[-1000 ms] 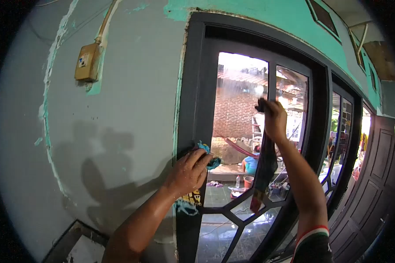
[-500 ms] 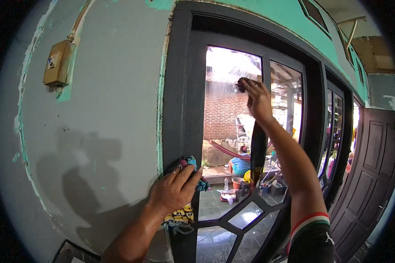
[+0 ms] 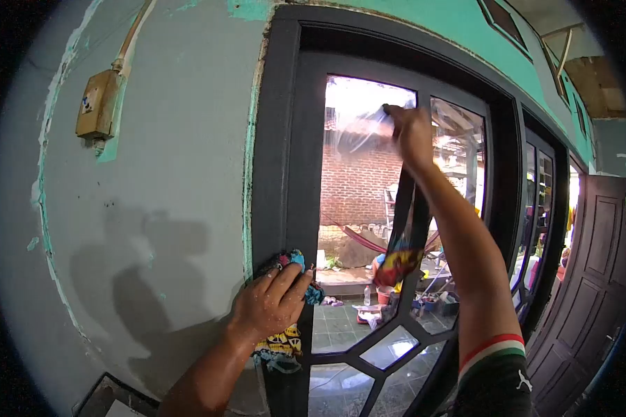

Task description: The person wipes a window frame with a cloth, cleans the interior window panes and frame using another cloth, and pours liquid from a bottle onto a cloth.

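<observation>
My right hand (image 3: 412, 135) is raised to the upper right of a tall glass pane (image 3: 355, 198), its fingers closed round a dark cloth (image 3: 399, 263) that they press to the glass. The cloth's long tail, with a red and yellow patterned end, hangs below my wrist. Whitish smears mark the glass left of these fingers. Lower down, my left hand (image 3: 270, 302) rests on the dark door frame (image 3: 275, 174), fingers curled over a bunched, multicoloured patterned rag (image 3: 285, 342). Part of this rag hangs beneath the palm.
A grey wall (image 3: 167, 139) with an electrical box (image 3: 97, 104) is on the left. At the right stands an open brown panelled door (image 3: 595, 278). Through the glass I see a brick wall, a hammock (image 3: 358, 238), a bottle (image 3: 366, 295) and several items on the tiled floor.
My right hand has moved slightly upward on the pane, and the cloth's tail has swung left. My left hand keeps its place on the frame. The view has shifted slightly.
</observation>
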Demonstrator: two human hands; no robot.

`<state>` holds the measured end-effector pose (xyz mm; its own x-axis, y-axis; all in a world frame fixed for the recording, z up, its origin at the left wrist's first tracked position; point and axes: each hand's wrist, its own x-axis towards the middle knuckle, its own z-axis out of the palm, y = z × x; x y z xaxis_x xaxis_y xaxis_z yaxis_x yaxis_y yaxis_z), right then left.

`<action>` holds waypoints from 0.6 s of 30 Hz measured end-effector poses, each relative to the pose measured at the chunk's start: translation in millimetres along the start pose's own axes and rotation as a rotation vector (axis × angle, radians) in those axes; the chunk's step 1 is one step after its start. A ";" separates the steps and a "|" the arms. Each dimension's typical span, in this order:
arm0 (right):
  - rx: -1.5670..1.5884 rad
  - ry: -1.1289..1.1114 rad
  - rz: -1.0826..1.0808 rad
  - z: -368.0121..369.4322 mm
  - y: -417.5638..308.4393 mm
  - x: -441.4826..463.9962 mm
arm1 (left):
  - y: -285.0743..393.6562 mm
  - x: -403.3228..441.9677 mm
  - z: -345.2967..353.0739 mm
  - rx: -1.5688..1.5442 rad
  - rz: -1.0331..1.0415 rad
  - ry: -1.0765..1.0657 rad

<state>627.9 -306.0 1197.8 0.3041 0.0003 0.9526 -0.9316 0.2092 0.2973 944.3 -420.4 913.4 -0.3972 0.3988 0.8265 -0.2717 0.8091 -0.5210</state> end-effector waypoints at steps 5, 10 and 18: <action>0.049 0.225 -0.140 67.2 -55.1 17.8 | 0.6 -1.6 -1.9 0.002 0.004 0.005; 0.068 0.086 0.023 34.2 -57.0 31.9 | -1.4 -5.2 1.9 0.020 0.011 0.019; 0.189 -0.039 -0.367 28.4 -91.8 -53.6 | -2.5 -3.6 0.7 -0.001 0.001 -0.012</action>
<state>691.5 -353.0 1121.2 0.6187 -0.0787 0.7816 -0.7838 0.0048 0.6210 945.8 -424.1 911.6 -0.4077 0.3944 0.8235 -0.2703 0.8094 -0.5214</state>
